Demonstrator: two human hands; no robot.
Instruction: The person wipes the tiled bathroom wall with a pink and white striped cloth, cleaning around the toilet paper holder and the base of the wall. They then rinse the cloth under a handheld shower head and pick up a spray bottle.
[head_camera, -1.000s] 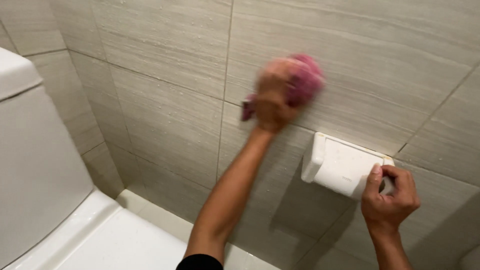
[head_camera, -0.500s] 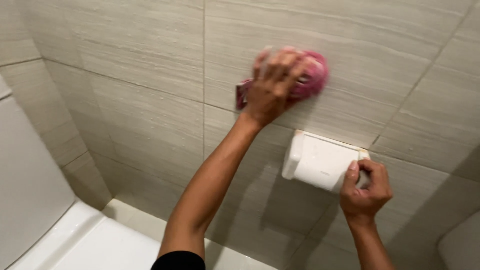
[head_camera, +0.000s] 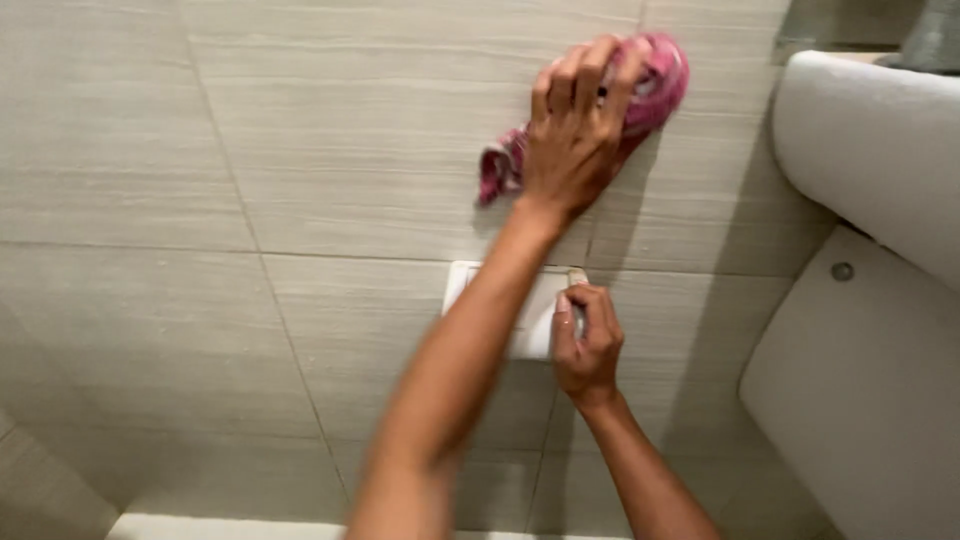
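Note:
My left hand (head_camera: 575, 130) presses a crumpled pink cloth (head_camera: 660, 75) flat against the beige tiled wall (head_camera: 300, 150), fingers spread over it. A tail of the cloth hangs out to the left of my wrist. Below it, my right hand (head_camera: 587, 345) grips the right end of a white wall-mounted paper holder (head_camera: 542, 318). My left forearm crosses in front of the holder and hides its middle.
A white ceramic fixture (head_camera: 870, 150) with a rounded rim fills the right edge, and a flat white panel with a small round stud (head_camera: 845, 271) sits below it. A white ledge (head_camera: 200, 527) shows at the bottom left.
The view has swung right: the toilet at the left is gone and a white fixture has come in at the right. My left hand has kept the cloth on the wall above the holder.

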